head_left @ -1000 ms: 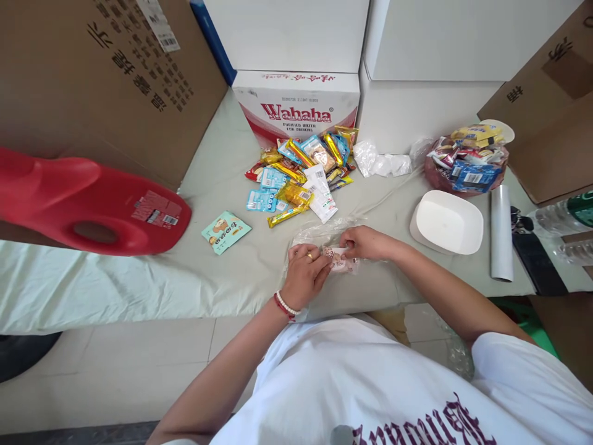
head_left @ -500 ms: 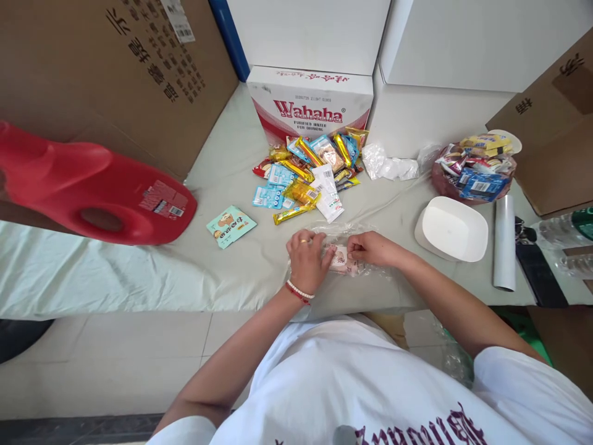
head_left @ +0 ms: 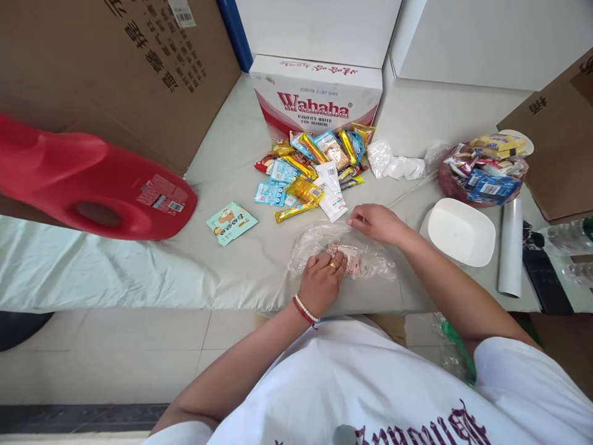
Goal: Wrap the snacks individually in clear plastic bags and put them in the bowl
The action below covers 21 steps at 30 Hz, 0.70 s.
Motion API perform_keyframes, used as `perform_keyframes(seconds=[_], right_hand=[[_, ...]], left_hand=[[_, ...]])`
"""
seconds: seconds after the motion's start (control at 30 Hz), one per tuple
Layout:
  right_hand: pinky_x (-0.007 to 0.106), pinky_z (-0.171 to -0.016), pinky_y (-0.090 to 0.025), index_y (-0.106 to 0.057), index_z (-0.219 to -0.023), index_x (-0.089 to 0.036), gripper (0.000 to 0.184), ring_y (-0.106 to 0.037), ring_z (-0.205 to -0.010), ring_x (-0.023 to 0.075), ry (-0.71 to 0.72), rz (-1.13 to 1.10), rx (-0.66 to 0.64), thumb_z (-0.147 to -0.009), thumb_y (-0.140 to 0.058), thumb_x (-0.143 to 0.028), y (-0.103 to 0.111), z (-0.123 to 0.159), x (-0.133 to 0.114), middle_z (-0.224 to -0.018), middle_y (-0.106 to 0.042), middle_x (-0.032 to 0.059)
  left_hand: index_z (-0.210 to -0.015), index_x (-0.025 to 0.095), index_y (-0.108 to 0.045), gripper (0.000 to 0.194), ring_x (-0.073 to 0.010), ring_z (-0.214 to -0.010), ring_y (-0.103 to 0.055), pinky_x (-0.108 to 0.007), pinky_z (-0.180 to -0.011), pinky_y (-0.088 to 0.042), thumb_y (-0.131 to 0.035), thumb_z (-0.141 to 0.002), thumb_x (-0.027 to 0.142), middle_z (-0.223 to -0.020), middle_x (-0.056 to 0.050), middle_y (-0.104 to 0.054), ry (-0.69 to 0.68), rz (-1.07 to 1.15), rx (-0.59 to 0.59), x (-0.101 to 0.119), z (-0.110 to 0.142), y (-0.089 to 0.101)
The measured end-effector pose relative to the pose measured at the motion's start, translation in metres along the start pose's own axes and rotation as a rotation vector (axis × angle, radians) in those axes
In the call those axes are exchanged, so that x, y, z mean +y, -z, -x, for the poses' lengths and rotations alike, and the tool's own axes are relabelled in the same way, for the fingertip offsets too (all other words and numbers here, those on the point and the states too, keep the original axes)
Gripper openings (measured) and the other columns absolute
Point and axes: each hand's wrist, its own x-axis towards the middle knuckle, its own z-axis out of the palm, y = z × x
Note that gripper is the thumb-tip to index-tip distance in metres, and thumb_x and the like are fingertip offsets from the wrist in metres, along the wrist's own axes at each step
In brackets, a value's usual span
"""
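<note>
Pink packet (head_left: 353, 261), dark-printed, under the left hand (head_left: 323, 283)
Clear bag (head_left: 308, 242) at its fingers; mint-green pouch (head_left: 231, 224), dark-lettered, and red jug (head_left: 130, 185) left of it; blue, gold and white snacks (head_left: 319, 164) beyond; white tub (head_left: 461, 233) right of the right hand (head_left: 378, 223).

It looked like a storeroom, with a Wahaha water carton (head_left: 317, 102), cardboard box (head_left: 115, 99) and white boxes (head_left: 467, 43) around a cloth-covered table (head_left: 241, 266).
</note>
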Motion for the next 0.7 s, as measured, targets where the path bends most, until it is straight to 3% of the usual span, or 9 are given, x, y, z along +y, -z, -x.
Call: perform_keyframes(seconds=[0.1,0.2,0.27,0.37,0.43,0.6,0.7], right_hand=[[0.028,-0.073,-0.037,-0.069,-0.106,-0.018,0.033,-0.061,-0.098,0.0249,-0.032,0.167,-0.056,-0.089,-0.069,-0.046,-0.003,-0.023,-0.010,-0.110,-0.072,0.0117],[0.028,-0.074,-0.038,-0.071,-0.102,-0.018,0.020,-0.062,-0.095,0.0235,-0.030,0.172,-0.158,-0.087,-0.071,-0.031,-0.009,-0.036,-0.018,-0.103,-0.072,0.0100],[0.027,-0.077,-0.039,-0.071,-0.095,-0.018,0.010,-0.062,-0.094,0.0217,0.023,0.114,-0.112,-0.089,-0.066,-0.023,-0.006,-0.034,-0.022,-0.099,-0.071,0.0090],[0.026,-0.079,-0.041,-0.069,-0.092,-0.016,0.008,-0.060,-0.089,0.0187,0.161,-0.010,0.003,-0.091,-0.062,-0.019,0.003,-0.013,-0.027,-0.097,-0.066,0.0086],[0.025,-0.076,-0.041,-0.066,-0.091,-0.017,0.009,-0.059,-0.083,0.0168,0.257,-0.073,0.013,-0.093,-0.057,-0.017,0.002,0.010,-0.033,-0.093,-0.063,0.0062],[0.027,-0.070,-0.044,-0.062,-0.105,-0.020,0.017,-0.055,-0.077,0.0168,0.344,-0.130,-0.004,-0.102,-0.044,-0.021,-0.043,0.066,-0.039,-0.094,-0.058,0.0055],[0.029,-0.071,-0.048,-0.057,-0.126,-0.023,0.028,-0.056,-0.080,0.0178,0.340,-0.188,0.049,-0.103,-0.039,-0.020,-0.070,0.080,-0.034,-0.102,-0.057,0.0074]], left_hand=[[-0.130,0.023,-0.065,0.036,-0.0227,-0.106,-0.064,-0.040,-0.076,-0.040,-0.045,-0.101,0.015,-0.137,-0.007,-0.068,0.004,-0.005,-0.009,-0.001,0.003,0.002],[-0.129,0.022,-0.066,0.036,-0.0222,-0.103,-0.064,-0.040,-0.074,-0.040,-0.045,-0.101,0.014,-0.137,-0.006,-0.069,-0.002,-0.016,0.005,-0.001,0.005,0.003],[-0.129,0.021,-0.066,0.035,-0.0218,-0.100,-0.065,-0.040,-0.073,-0.039,-0.045,-0.102,0.015,-0.137,-0.006,-0.069,-0.010,-0.019,0.017,-0.001,0.005,0.003],[-0.128,0.020,-0.066,0.034,-0.0214,-0.097,-0.065,-0.040,-0.071,-0.039,-0.045,-0.102,0.015,-0.137,-0.006,-0.069,-0.017,-0.012,0.038,-0.002,0.005,0.003],[-0.128,0.019,-0.066,0.034,-0.0217,-0.097,-0.066,-0.040,-0.071,-0.040,-0.047,-0.101,0.015,-0.135,-0.008,-0.070,-0.012,0.005,0.045,-0.001,0.005,0.001],[-0.114,0.022,-0.072,0.028,-0.0227,-0.093,-0.067,-0.040,-0.078,-0.045,-0.052,-0.097,0.013,-0.103,-0.008,-0.077,0.005,0.125,0.037,-0.004,0.012,-0.004],[-0.113,0.022,-0.072,0.029,-0.0221,-0.095,-0.068,-0.040,-0.086,-0.049,-0.053,-0.093,0.012,-0.108,-0.008,-0.077,-0.002,0.268,0.103,-0.015,0.021,-0.003]])
